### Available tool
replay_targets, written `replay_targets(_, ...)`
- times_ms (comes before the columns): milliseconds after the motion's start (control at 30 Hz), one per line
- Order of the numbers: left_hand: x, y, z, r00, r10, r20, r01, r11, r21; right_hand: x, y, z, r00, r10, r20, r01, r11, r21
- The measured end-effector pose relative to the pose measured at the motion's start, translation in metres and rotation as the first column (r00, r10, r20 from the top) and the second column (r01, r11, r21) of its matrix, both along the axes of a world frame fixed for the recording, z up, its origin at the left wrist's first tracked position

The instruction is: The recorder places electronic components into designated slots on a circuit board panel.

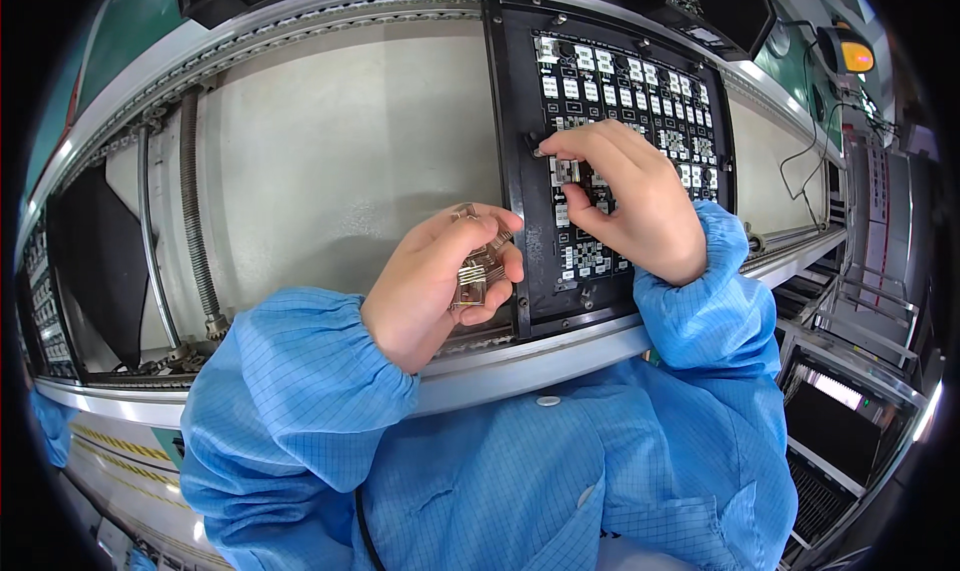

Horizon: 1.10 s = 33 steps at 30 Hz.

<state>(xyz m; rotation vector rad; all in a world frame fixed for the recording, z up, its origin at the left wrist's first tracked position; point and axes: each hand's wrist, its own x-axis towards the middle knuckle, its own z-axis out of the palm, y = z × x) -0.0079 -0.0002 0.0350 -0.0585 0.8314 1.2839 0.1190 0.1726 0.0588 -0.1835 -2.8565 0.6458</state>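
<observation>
Several small, shiny metal box-shaped parts (473, 279) lie in my left hand (418, 279), its fingers curled round them just left of a black carrier frame (517, 261). Over the left part of the frame is my right hand (640, 196), with thumb and forefinger bent toward each other round a small silvery metal part (567, 171). That part sits at a black circuit board panel (625, 96) held in the frame; whether it touches the panel I cannot tell. White and metal components cover the panel in rows. My right palm hides some of its middle.
A conveyor rail (540, 356) with a metal edge runs between my body and the frame. At the left are a threaded rod (192, 211) and another dark board panel (45, 301). Black equipment (710, 11) stands behind, with an orange-lit device (855, 56) at the far right.
</observation>
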Motion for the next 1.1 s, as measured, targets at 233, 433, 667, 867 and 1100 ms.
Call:
replay_targets(233,0.000,-0.001,0.000,1.000,0.019,-0.003,-0.019,1.000,0.010,-0.004,-0.004,0.002,1.000,0.023,0.012,-0.024,1.000,0.018)
replay_targets(433,0.001,-0.001,0.006,0.998,0.045,-0.039,-0.044,0.999,0.008,-0.003,-0.008,0.003,0.999,0.028,0.016,-0.028,1.000,0.006)
replay_targets(667,0.002,0.000,0.011,0.996,0.050,-0.074,-0.048,0.999,0.022,-0.001,-0.005,0.003,0.997,-0.072,0.036,0.075,0.993,-0.092)
replay_targets(867,0.002,0.000,0.009,0.999,0.032,-0.027,-0.030,0.996,0.089,0.000,0.000,0.002,0.994,-0.086,0.068,0.098,0.976,-0.194)
replay_targets(1100,0.005,0.001,0.007,0.998,-0.054,0.011,0.052,0.986,0.159,0.005,0.008,0.022,0.981,0.180,-0.071,-0.193,0.937,-0.290)
